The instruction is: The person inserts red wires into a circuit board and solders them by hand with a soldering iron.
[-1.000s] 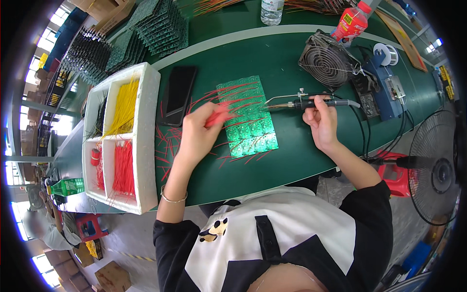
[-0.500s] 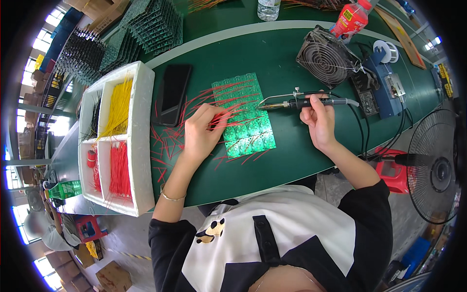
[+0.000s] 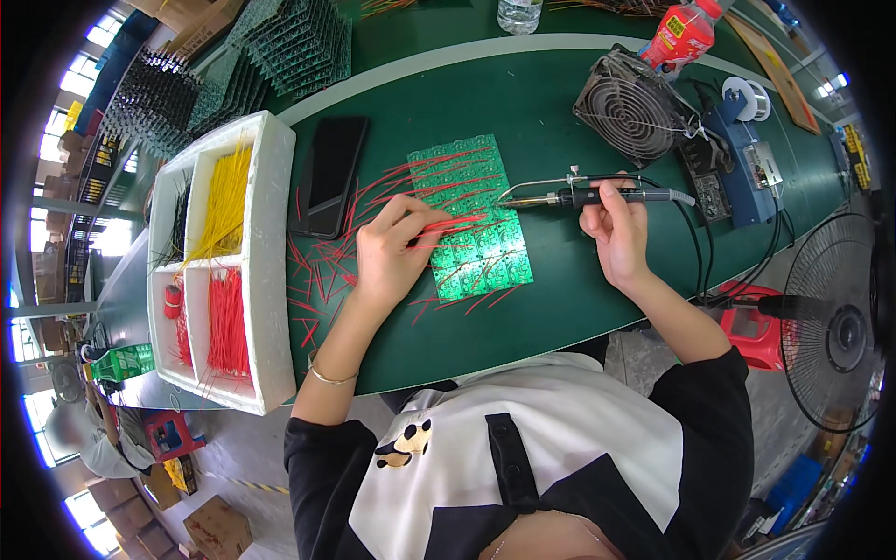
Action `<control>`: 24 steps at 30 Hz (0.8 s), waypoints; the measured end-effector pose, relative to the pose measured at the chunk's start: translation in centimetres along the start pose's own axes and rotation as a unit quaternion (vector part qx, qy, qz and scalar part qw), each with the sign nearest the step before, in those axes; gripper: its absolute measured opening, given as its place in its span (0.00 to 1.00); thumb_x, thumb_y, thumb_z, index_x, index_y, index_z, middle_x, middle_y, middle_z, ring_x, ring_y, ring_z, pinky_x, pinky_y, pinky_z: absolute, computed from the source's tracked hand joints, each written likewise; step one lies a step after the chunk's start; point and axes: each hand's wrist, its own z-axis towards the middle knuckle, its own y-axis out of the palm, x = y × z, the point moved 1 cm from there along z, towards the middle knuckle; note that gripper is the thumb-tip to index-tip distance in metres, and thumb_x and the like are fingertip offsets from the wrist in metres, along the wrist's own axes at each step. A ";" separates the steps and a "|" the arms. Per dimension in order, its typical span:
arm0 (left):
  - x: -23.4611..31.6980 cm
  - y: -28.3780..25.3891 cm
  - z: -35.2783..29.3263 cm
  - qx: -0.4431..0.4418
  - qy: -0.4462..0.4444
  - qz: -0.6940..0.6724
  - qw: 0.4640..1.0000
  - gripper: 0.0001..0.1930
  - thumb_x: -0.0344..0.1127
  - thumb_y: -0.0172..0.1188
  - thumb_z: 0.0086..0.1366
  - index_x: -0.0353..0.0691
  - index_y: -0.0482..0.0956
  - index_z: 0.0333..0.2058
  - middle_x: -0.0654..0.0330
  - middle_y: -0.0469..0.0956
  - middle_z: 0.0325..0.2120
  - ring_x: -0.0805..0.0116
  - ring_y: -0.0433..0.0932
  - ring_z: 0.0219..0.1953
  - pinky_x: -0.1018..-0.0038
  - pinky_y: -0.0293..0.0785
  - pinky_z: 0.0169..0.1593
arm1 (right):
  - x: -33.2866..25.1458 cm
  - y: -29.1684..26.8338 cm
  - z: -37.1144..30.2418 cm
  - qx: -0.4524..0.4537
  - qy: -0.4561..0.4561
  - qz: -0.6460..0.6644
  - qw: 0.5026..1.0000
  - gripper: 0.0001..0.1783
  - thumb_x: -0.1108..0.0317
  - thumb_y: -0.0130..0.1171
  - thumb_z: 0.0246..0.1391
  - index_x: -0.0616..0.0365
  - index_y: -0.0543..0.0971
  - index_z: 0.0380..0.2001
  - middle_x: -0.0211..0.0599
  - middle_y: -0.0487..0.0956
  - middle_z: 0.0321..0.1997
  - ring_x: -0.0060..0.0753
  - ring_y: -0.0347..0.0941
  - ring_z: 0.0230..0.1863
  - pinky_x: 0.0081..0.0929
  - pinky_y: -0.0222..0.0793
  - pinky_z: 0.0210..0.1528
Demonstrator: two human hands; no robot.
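Note:
A green panel of circuit boards point(image 3: 481, 245) lies on the green table in front of me, with several red wires across it. My left hand point(image 3: 390, 245) is closed over its left edge, pinching a small bunch of red wires point(image 3: 455, 224) whose ends reach over the boards. In my right hand point(image 3: 616, 233) is a soldering iron point(image 3: 588, 197), gripped between thumb and fingers. Its tip points left and sits over the panel's right part; whether it touches cannot be made out. A thin bent metal tube point(image 3: 532, 184) runs along the top of the iron toward the tip.
Left stands a white foam box point(image 3: 277, 280) with yellow, red and black wires in compartments. Beside it lie a black phone point(image 3: 330, 177) and loose red wires point(image 3: 317, 280). Right are a small fan point(image 3: 630, 117), a blue soldering unit with solder spool point(image 3: 737, 159), and cables. Stacked boards point(image 3: 294, 47) stand far left.
The fingers of my left hand have shifted slightly, and the held wires lie a little differently over the panel. The iron stays nearly in place. The view has moved slightly.

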 end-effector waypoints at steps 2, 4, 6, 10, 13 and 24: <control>0.0 0.0 0.1 0.019 -0.005 -0.028 0.999 0.09 0.21 0.63 0.44 0.40 0.81 0.27 0.63 0.73 0.24 0.72 0.73 0.20 0.79 0.70 0.21 | 0.0 0.0 0.0 -0.002 0.000 0.001 1.000 0.10 0.63 0.43 0.60 0.57 0.69 0.33 0.29 0.64 0.14 0.14 0.49 0.12 0.15 0.46 0.17; -0.3 0.0 0.0 0.024 -0.008 -0.032 0.999 0.09 0.21 0.63 0.44 0.40 0.81 0.27 0.62 0.73 0.24 0.72 0.73 0.20 0.79 0.70 0.21 | 0.1 0.0 0.0 0.001 -0.010 -0.003 1.000 0.10 0.63 0.43 0.60 0.57 0.69 0.34 0.29 0.64 0.15 0.14 0.49 0.12 0.14 0.46 0.17; -0.4 0.0 0.0 0.028 -0.012 -0.036 0.999 0.09 0.21 0.63 0.44 0.40 0.81 0.27 0.62 0.73 0.24 0.72 0.74 0.20 0.79 0.70 0.22 | 0.1 0.1 0.0 -0.001 -0.010 -0.006 1.000 0.10 0.63 0.43 0.60 0.57 0.69 0.34 0.29 0.64 0.15 0.14 0.49 0.12 0.14 0.46 0.18; -0.2 0.1 0.0 0.009 -0.017 -0.037 0.999 0.09 0.21 0.62 0.44 0.39 0.81 0.27 0.62 0.74 0.24 0.72 0.74 0.21 0.79 0.70 0.22 | 0.3 -0.1 -0.1 -0.006 -0.010 -0.022 1.000 0.09 0.63 0.44 0.59 0.57 0.69 0.34 0.29 0.64 0.15 0.14 0.51 0.14 0.14 0.46 0.17; -0.3 0.1 -0.1 0.007 -0.017 -0.035 0.999 0.09 0.21 0.63 0.44 0.38 0.81 0.27 0.61 0.75 0.24 0.72 0.75 0.22 0.80 0.71 0.23 | 0.4 0.0 -0.1 -0.018 -0.016 -0.020 1.000 0.07 0.65 0.47 0.58 0.56 0.69 0.34 0.27 0.67 0.17 0.11 0.55 0.15 0.10 0.45 0.14; -0.2 0.0 0.0 0.012 -0.017 -0.040 0.999 0.09 0.21 0.62 0.45 0.39 0.81 0.27 0.61 0.75 0.24 0.72 0.75 0.23 0.80 0.70 0.23 | 0.5 -0.1 0.0 -0.020 -0.018 -0.021 0.999 0.07 0.64 0.47 0.58 0.56 0.68 0.33 0.28 0.67 0.16 0.10 0.54 0.13 0.11 0.44 0.13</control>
